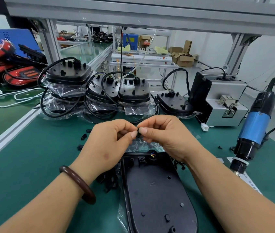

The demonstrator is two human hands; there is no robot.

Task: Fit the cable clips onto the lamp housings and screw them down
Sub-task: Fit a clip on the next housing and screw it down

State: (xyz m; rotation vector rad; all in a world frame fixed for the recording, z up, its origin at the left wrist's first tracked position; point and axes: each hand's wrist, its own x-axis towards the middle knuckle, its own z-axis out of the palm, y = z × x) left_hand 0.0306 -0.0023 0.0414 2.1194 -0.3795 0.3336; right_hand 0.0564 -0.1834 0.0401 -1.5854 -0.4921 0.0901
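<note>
A black lamp housing (157,192) lies back-up on the green mat in front of me, in a clear plastic bag. Above its far end, my left hand (110,142) and my right hand (163,135) meet fingertip to fingertip and pinch a small black cable clip (138,133) between them. The clip is mostly hidden by my fingers. Loose black clips (108,180) lie heaped left of the housing, and a few more (83,136) are scattered further left.
Several bagged lamp housings with black cables (133,91) are stacked at the back of the bench. A blue electric screwdriver (252,130) hangs at the right. A grey screw feeder (224,101) stands behind it. Red lamps (12,71) lie at the far left.
</note>
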